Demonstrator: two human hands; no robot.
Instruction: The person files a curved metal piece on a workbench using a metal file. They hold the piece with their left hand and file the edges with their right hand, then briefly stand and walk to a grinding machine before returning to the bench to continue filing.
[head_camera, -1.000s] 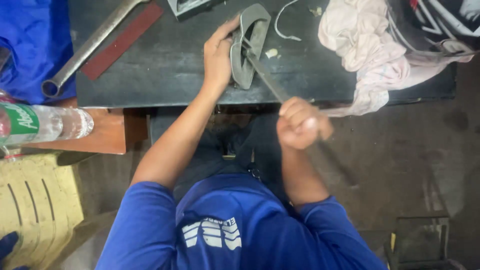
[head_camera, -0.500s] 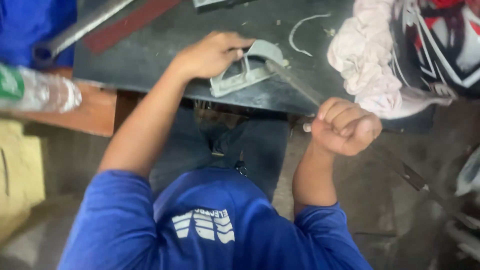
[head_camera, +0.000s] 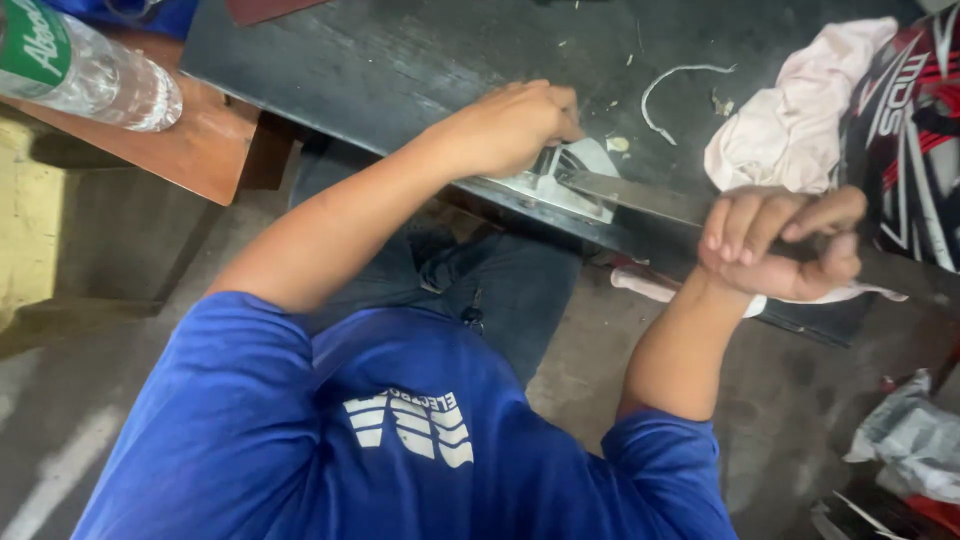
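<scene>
**Two hands on a file and a metal piece at the bench edge**

Left hand (head_camera: 515, 125) is down on the metal piece (head_camera: 575, 180), fingers curled over its top and pinning it flat against the near edge of the dark bench (head_camera: 400, 70). Only the pale, shiny lower part of the piece shows below the knuckles; the rest is hidden under the hand.

Right hand (head_camera: 785, 240) is a tight fist, wrapped around the handle end of the file (head_camera: 640, 195). The handle itself is buried in the grip, so its shape can't be made out. The flat grey blade runs from that fist leftward across the bench edge and lies on the metal piece, its tip right beside the left hand's fingers.

Around the metal piece: a thin pale curl of shaving (head_camera: 670, 85) lies on the bench just beyond it, with small chips scattered near. Further right of the piece, a crumpled pink rag (head_camera: 790, 120) sits on the bench, touching a red, black and white helmet (head_camera: 910, 120) at the frame edge. Well to the left of the piece, a clear plastic bottle (head_camera: 95, 70) with a green label lies on its side on a brown wooden board (head_camera: 190, 150) beside the bench. Below the piece, the person's blue shirt (head_camera: 400, 440) and dark trousers fill the foreground.
</scene>
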